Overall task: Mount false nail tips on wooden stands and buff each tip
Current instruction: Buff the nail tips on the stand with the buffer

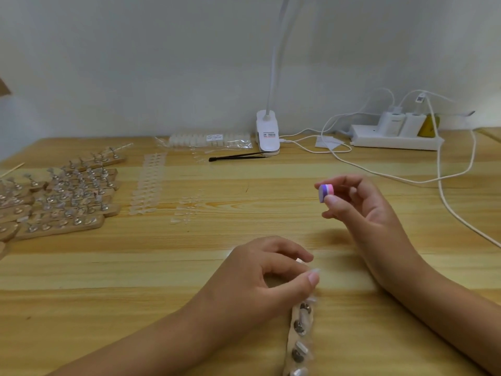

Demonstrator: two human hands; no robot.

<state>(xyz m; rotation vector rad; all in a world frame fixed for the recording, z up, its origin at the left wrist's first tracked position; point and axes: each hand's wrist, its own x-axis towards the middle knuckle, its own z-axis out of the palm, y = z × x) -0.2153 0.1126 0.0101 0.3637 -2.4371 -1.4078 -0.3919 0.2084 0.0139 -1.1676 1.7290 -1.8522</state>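
Though cluttered, wood tbl (162, 267) (white wall (135, 63)).

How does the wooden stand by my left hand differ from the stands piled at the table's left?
The single stand lies alone, running toward the camera; the piled stands overlap in rows, running sideways. The left hand pinches a nail tip at the single stand's far end; no hand is near the piled stands. Both are wooden strips with metal holders.

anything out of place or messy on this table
Only small things: a few loose nail tips lie scattered on the table beside the neat strips, and a white cable trails across the right side. Nothing looks spilled or broken.
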